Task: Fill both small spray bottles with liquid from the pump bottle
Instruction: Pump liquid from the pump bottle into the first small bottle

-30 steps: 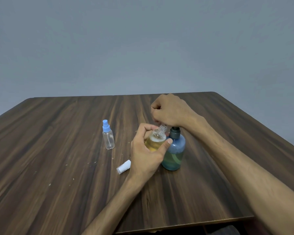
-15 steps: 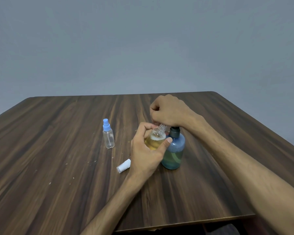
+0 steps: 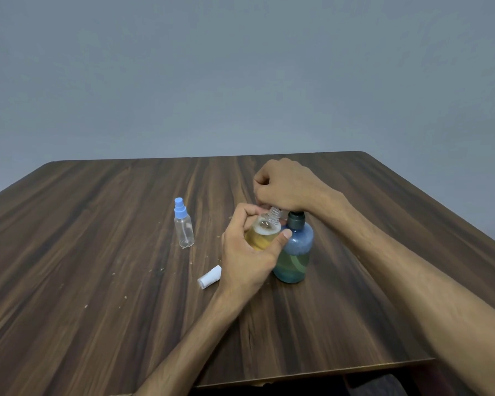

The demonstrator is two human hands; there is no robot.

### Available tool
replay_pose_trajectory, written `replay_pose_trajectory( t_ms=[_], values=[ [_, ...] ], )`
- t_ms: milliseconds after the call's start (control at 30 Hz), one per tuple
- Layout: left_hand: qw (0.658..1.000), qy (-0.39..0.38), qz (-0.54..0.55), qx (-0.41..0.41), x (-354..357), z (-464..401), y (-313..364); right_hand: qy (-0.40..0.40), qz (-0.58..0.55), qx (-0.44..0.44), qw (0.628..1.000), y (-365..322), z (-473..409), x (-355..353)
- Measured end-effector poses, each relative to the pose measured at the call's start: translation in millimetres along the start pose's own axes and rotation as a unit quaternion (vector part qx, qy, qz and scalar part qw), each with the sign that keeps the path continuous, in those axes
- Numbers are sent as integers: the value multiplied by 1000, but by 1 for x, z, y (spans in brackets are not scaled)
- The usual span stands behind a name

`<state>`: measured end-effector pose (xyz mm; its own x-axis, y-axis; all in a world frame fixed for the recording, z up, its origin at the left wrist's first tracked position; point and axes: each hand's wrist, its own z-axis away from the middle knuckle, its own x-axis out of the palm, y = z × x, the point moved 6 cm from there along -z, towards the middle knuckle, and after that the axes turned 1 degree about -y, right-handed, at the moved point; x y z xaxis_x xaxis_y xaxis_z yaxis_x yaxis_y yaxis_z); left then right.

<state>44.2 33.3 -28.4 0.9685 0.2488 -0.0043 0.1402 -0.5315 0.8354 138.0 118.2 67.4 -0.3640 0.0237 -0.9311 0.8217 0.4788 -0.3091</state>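
Here, open spray bottle (image 3: 265, 234), mostly full of yellow liquid, sat tilted in left hand (image 3: 250, 254), clamped around it, neck under pump. Right hand (image 3: 287, 188) was fisted over pump bottle (image 3: 295, 252) head. Second spray bottle (image 3: 184, 224), capped, empty, stood near left; white cap (image 3: 209, 277) lay beside. Risk: overflow if pumping continued. Dark wood table (image 3: 97, 281), speckled crumbs; plain grey wall (image 3: 240, 67).
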Motion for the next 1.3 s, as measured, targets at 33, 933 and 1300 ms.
replay_pose_trajectory(
  t_ms=[33,933,1300],
  values=[
    [1000,-1,1,-1,0,0,-1,9,4,-5,1000,-2,0,-3],
    [1000,-5,-4,-1,0,1,-2,46,6,-7,999,-1,2,-11],
    [1000,-3,4,-7,1,0,-1,23,-13,7,1000,1,2,-6]
  ],
)
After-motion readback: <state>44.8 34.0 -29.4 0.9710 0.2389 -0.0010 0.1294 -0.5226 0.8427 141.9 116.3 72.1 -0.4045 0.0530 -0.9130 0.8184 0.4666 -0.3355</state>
